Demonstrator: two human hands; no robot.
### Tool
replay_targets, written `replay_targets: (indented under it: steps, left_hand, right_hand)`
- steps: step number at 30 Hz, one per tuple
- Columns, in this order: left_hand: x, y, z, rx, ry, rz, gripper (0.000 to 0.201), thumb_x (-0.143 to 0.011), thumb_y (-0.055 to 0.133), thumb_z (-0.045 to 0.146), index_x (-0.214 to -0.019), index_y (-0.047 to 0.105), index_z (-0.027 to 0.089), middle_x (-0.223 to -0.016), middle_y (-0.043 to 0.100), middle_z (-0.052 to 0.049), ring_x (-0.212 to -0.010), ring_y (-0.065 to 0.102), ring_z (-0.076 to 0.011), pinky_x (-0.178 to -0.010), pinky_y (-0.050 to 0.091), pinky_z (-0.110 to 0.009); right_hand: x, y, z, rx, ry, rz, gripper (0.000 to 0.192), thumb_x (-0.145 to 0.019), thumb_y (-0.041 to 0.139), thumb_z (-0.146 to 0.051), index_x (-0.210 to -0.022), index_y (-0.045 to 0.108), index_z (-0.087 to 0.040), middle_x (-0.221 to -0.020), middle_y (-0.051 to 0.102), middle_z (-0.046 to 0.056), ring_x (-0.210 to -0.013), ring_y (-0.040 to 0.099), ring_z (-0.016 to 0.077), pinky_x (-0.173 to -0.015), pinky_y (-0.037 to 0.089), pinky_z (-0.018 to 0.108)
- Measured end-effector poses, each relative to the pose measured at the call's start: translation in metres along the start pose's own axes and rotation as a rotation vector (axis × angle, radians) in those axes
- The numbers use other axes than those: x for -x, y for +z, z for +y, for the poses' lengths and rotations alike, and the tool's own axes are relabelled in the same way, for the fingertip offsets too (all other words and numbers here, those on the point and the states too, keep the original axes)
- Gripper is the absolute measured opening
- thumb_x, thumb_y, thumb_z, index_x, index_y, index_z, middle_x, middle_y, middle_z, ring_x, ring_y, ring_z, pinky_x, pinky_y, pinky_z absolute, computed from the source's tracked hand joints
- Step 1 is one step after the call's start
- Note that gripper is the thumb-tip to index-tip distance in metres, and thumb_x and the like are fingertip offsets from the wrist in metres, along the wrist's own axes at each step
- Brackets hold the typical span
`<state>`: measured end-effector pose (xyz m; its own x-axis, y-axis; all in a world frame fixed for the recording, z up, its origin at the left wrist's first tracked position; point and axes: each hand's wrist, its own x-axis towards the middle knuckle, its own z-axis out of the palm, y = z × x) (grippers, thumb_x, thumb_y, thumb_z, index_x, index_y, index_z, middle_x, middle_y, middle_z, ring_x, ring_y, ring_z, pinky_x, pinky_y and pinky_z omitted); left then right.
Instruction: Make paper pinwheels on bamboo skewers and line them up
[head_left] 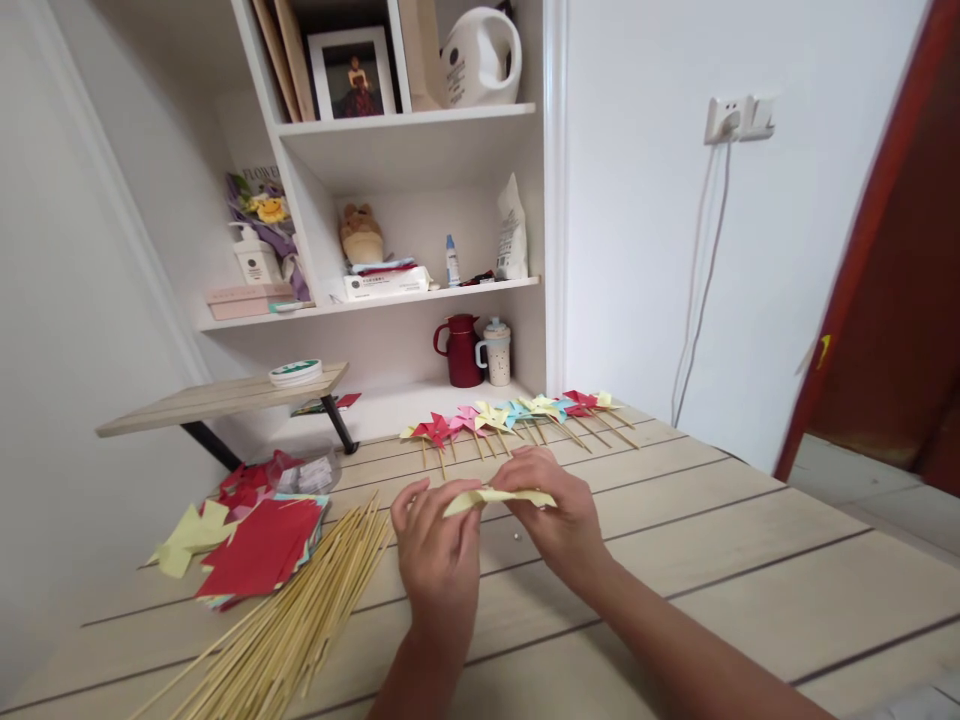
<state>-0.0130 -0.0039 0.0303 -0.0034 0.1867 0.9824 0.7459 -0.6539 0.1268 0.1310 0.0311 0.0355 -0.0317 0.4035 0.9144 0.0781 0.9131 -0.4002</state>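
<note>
Between my two hands is a piece of pale yellow paper, seen nearly edge-on and slightly bent, held above the table. My left hand grips its left side with the thumb below and fingers above. On the other side my right hand pinches the paper, fingers curled over it. A tiny shiny bead or pin lies on the tabletop just beneath. Beyond my hands, a row of finished paper pinwheels on sticks, in red, pink, yellow and blue, lies along the table's back.
Thin wooden sticks spread in a bundle at left. Beside them sit stacked red paper squares, a loose yellow pinwheel shape and a clear plastic container. A small raised shelf stands behind. A red jug and a cup are at the back.
</note>
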Motion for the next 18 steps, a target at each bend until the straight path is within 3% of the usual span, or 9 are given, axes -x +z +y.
replay_targets:
  steps: [6, 12, 18]
  left_hand:
    - [-0.001, -0.007, 0.006, -0.106, 0.168, 0.094, 0.027, -0.081, 0.063, 0.000, -0.098, 0.066, 0.021, -0.095, 0.065, -0.005, -0.090, 0.061, -0.0173, -0.090, 0.047, -0.042]
    - [0.003, -0.006, -0.002, -0.078, 0.102, 0.152, 0.036, -0.082, 0.059, 0.002, -0.106, 0.069, 0.027, -0.104, 0.057, -0.006, -0.098, 0.058, -0.0205, -0.085, 0.051, -0.040]
    - [0.002, -0.005, -0.003, -0.016, 0.087, 0.126, 0.034, -0.084, 0.059, 0.003, -0.103, 0.070, 0.028, -0.104, 0.058, -0.005, -0.097, 0.059, -0.0203, -0.083, 0.051, -0.040]
  right_hand:
    - [0.000, -0.003, -0.008, 0.025, -0.211, 0.001, 0.023, -0.085, 0.064, -0.007, -0.097, 0.066, -0.027, -0.086, 0.073, 0.003, -0.079, 0.066, 0.0197, -0.088, 0.048, 0.046]
    - [0.000, -0.005, -0.015, 0.091, -0.297, -0.019, 0.023, -0.089, 0.056, -0.012, -0.100, 0.066, -0.029, -0.090, 0.074, 0.006, -0.080, 0.067, 0.0222, -0.083, 0.050, 0.048]
    - [0.000, -0.005, -0.012, 0.085, -0.289, -0.023, 0.024, -0.086, 0.059, -0.009, -0.100, 0.064, -0.028, -0.089, 0.073, 0.005, -0.080, 0.067, 0.0214, -0.084, 0.051, 0.046]
